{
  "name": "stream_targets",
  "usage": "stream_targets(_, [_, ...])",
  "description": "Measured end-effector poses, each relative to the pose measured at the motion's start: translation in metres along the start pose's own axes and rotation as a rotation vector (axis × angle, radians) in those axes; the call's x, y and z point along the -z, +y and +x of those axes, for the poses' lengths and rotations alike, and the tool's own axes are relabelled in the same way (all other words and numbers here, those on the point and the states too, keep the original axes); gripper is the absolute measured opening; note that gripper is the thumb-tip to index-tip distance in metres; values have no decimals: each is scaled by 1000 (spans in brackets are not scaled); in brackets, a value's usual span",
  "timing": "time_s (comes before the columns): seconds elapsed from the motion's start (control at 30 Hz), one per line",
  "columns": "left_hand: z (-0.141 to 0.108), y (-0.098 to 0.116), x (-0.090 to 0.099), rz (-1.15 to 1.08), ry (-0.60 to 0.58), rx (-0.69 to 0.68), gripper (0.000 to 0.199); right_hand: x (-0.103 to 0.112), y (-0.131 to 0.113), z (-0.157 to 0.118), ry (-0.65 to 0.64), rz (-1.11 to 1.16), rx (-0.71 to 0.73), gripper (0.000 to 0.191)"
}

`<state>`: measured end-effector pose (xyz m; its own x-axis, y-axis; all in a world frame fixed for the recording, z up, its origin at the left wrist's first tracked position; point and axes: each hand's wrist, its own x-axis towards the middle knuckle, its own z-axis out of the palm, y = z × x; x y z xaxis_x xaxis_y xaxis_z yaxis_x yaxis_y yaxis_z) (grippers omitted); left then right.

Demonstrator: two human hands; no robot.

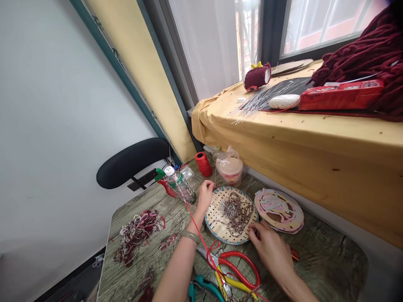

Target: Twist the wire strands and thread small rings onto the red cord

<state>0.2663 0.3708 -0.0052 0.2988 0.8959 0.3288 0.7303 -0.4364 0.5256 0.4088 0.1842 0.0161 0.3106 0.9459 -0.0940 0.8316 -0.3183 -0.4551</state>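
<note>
A round woven bamboo tray (217, 228) with a blue-laced rim lies on the table, holding a tangle of brown cords with small metal rings (236, 212). At its upper left rim my left hand (206, 195) is closed in a pinch; a thin strand seems to rise beside the fingertips, but what they grip is too small to name. My right hand (272, 247) is curled at the tray's lower right rim. Something dark shows under its fingers, and an orange-red end (295, 255) sticks out beside the palm. Red cord (201, 233) runs past my left forearm.
Red-handled scissors (241, 262), yellow-handled pliers (236, 283) and teal-handled pliers (209, 286) lie between my forearms. Around stand a bottle (181, 186), red thread spool (203, 164), plastic tub (230, 170) and pastel-cord disc (280, 209). Cord scraps (138, 235) lie left.
</note>
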Motion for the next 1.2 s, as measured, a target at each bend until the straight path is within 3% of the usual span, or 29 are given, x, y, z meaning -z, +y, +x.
stream_targets(0.17, [-5, 7, 8, 15, -56, -73, 11, 0, 1, -2, -14, -3, 6, 23])
stream_targets(0.43, [-8, 19, 10, 94, -116, -164, 16, -1, 3, -1, -2, 4, 16, 22])
stream_targets(0.63, [2, 9, 3, 89, -13, -53, 16, -2, 4, 0, 9, -24, 21, 21])
stream_targets(0.77, [-4, 0, 9, 98, 78, 13, 18, -2, 3, -2, 14, -58, 33, 23])
stream_targets(0.9, [-36, -5, 38, 126, 94, -2, 19, -1, 3, -3, 12, -42, 40, 24])
stream_targets(1.03, [-87, -13, 87, 176, 30, -48, 17, 0, 2, -2, -6, -38, 37, 26])
stream_targets(1.13, [-127, -38, 128, 318, -79, -119, 17, 0, 2, -3, -11, -39, 41, 26])
stream_targets(1.2, [-150, -65, 154, 464, -54, -72, 18, 0, 2, -4, -3, -37, 50, 26])
